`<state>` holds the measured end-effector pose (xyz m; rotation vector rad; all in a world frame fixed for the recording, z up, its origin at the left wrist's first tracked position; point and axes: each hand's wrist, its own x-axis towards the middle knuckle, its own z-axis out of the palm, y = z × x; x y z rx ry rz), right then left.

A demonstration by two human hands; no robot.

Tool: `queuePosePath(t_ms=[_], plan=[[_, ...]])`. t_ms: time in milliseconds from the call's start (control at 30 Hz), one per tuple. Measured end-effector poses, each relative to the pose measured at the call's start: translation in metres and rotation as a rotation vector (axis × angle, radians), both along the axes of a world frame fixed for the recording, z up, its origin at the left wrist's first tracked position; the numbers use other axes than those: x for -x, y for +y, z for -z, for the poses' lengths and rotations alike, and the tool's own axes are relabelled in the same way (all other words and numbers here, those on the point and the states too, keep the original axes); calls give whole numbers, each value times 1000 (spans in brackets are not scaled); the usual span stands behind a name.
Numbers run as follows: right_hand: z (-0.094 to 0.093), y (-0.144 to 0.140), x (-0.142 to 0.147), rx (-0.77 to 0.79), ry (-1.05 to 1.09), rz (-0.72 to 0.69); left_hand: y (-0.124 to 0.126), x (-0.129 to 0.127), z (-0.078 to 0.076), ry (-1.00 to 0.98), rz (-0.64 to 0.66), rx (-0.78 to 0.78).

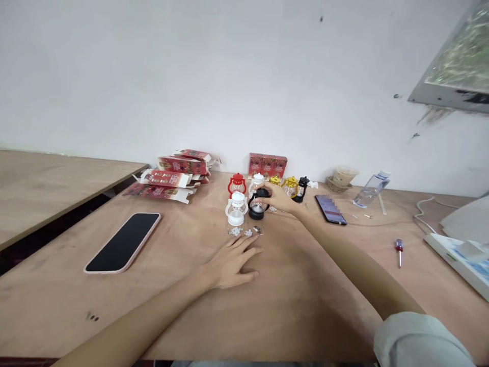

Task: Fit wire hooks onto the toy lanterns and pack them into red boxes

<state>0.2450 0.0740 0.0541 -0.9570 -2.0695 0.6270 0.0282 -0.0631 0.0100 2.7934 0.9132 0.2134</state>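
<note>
The right hand is closed around the top of a black lantern, which stands upright centrally on the worktop, nearer the back edge than the front. A white lantern stands just beside it, to its left. The left hand, apart from the right, lies with fingers spread; its fingertips reach small white pieces, though contact cannot be confirmed. Red boxes stand at the back edge; a pink-edged phone lies toward the left edge.
</note>
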Motion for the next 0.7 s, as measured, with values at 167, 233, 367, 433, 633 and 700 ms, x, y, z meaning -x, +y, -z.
queuePosePath(t_ms=[167, 233, 367, 433, 633, 700], plan=[[0, 5, 2, 25, -19, -5, -1, 0, -2, -7, -2, 14], [-1, 6, 4, 37, -24, -11, -1, 0, -2, -16, 2, 7], [-3, 8, 9, 17, -30, -5, 0, 1, 0, -29, 11, 1], [-4, 8, 11, 12, -40, -12, 1, 2, 1, -34, 17, 1], [-4, 2, 8, 29, -25, -72, 0, 1, 1, -33, 19, -14], [-4, -2, 6, 48, -2, -77, -1, 1, 0, -23, 13, -2]])
